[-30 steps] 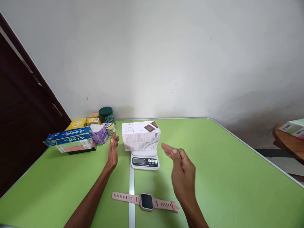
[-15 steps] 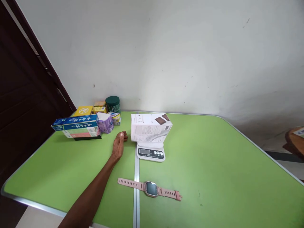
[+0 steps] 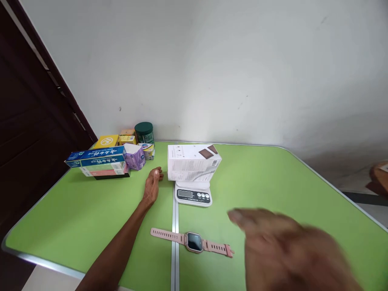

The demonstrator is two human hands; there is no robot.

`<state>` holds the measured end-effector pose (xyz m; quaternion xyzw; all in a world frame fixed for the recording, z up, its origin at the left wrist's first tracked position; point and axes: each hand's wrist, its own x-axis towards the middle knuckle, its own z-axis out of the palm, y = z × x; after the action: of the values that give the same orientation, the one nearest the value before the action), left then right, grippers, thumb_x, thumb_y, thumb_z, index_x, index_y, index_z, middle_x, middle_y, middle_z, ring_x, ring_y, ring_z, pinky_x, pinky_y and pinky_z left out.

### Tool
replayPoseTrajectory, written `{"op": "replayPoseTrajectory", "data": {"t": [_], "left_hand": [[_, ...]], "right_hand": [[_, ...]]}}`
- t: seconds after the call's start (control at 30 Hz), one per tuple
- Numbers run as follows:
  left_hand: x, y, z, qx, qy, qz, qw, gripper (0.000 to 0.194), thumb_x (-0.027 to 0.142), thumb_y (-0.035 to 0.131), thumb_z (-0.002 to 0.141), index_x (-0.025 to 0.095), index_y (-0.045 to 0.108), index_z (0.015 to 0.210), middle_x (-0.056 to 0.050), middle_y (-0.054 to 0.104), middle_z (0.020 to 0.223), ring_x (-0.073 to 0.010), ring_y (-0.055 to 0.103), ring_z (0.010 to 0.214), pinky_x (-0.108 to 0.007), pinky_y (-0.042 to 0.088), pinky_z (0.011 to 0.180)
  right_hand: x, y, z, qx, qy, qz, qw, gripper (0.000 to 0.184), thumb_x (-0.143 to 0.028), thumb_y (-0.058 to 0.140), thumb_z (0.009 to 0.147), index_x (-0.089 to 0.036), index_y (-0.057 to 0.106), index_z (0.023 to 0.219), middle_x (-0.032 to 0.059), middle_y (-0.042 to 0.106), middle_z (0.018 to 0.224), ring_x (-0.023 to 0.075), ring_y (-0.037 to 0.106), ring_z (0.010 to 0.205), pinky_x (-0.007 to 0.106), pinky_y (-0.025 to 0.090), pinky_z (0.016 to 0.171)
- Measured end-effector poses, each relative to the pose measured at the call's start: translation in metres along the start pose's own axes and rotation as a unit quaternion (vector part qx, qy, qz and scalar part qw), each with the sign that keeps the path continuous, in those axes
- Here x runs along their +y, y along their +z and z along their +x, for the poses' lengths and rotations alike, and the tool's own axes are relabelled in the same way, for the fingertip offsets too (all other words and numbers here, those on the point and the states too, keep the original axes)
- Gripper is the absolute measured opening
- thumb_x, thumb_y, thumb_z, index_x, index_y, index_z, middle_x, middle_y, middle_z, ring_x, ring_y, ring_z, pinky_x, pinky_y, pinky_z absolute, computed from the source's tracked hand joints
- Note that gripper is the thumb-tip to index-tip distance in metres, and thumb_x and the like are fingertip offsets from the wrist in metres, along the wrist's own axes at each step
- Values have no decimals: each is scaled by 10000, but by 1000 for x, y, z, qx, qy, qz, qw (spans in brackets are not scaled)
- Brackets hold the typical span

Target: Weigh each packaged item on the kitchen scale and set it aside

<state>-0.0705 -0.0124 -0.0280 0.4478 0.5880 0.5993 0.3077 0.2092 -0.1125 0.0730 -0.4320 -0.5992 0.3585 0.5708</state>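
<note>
A white box [image 3: 190,163] with printed text and brown pictures lies on a white kitchen scale [image 3: 194,196] with a dark display and round buttons. My left hand [image 3: 152,184] rests on the table just left of the box, a small gap between them; its fingers are loosely extended and nothing is in it. At the lower right, my right hand [image 3: 287,246] is large, close to the camera and smeared by motion, so its fingers cannot be made out. Left of it, a pink smartwatch [image 3: 194,241] lies flat with its strap spread out.
On the green folding table [image 3: 257,182], left rear, stand a blue toothpaste box [image 3: 95,155], a purple pack [image 3: 135,157], yellow boxes [image 3: 106,141] and a green-lidded jar [image 3: 144,132]. A metal seam [image 3: 175,250] crosses the table. Behind is a white wall.
My right hand has come into view at the lower right. My left hand, the box on the scale and the smartwatch stay where they were.
</note>
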Motion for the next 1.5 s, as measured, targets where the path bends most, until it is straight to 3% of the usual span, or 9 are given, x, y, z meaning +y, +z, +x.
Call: {"op": "replayPoseTrajectory", "data": {"t": [0.17, 0.3, 0.43, 0.67, 0.87, 1.03, 1.13, 1.27, 1.5], "left_hand": [[15, 2, -8, -16, 24, 31, 999, 853, 798, 422, 950, 172, 477, 1527, -210, 547, 1527, -325, 587, 1372, -524, 441, 1179], [43, 10, -2, -52, 67, 48, 995, 852, 707, 583, 929, 244, 359, 1609, -179, 395, 1677, -348, 412, 1539, -544, 359, 1248], [71, 12, 21, -121, 56, 89, 987, 926, 582, 824, 772, 230, 447, 1541, -187, 578, 1536, -364, 609, 1364, -566, 493, 1144], [108, 19, 47, -154, 49, 138, 977, 826, 463, 936, 622, 239, 617, 1350, -150, 716, 1366, -364, 729, 1178, -530, 643, 947], [126, 112, 79, -199, 96, 117, 968, 768, 365, 955, 630, 219, 606, 1298, -155, 710, 1345, -366, 712, 1177, -566, 653, 919], [106, 217, 114, -268, 68, 89, 957, 661, 236, 978, 619, 183, 597, 1157, -206, 683, 1328, -374, 669, 1212, -601, 630, 930], [88, 261, 127, -276, 75, 103, 953, 680, 234, 994, 591, 176, 576, 1124, -202, 683, 1282, -371, 659, 1209, -601, 601, 960], [73, 289, 142, -265, 79, 115, 954, 686, 297, 985, 620, 175, 557, 1142, -188, 671, 1272, -351, 649, 1206, -576, 581, 977], [68, 300, 166, -252, 85, 144, 953, 660, 287, 934, 688, 179, 522, 1193, -180, 651, 1306, -334, 651, 1210, -535, 570, 997]], "right_hand": [[42, 4, 56, 181, 41, 46, 982, 331, -557, 631, 968, -231, 641, 1020, 110, 745, 1084, 287, 713, 1045, 537, 562, 967], [77, 5, 84, 69, 106, 10, 992, 599, -635, 674, 903, -240, 581, 1345, 188, 610, 1487, 342, 627, 1318, 568, 529, 1063], [81, 23, 92, -31, 101, 1, 994, 656, -644, 620, 929, -243, 558, 1445, 171, 594, 1522, 362, 621, 1338, 579, 555, 1042], [69, 27, 100, -28, 33, 0, 999, 610, -556, 550, 999, -228, 474, 1507, 137, 638, 1456, 302, 666, 1265, 489, 567, 1052], [85, -31, 156, 52, 10, -15, 998, 613, -577, 563, 984, -204, 494, 1465, 166, 622, 1465, 318, 650, 1290, 521, 545, 1082], [142, -91, 209, 121, 28, -64, 990, 564, -558, 568, 941, -195, 554, 1373, 168, 676, 1376, 316, 690, 1205, 545, 568, 1029], [178, -112, 232, 142, 31, -90, 985, 537, -510, 533, 928, -188, 563, 1357, 152, 693, 1346, 295, 683, 1208, 535, 554, 1048], [216, -115, 255, 152, 44, -112, 981, 689, -530, 507, 918, -126, 487, 1475, 213, 583, 1499, 315, 595, 1345, 536, 477, 1138], [252, -94, 283, 134, 84, -171, 972, 894, -473, 555, 896, 2, 300, 1610, 300, 403, 1628, 425, 395, 1513, 599, 307, 1247]]}}
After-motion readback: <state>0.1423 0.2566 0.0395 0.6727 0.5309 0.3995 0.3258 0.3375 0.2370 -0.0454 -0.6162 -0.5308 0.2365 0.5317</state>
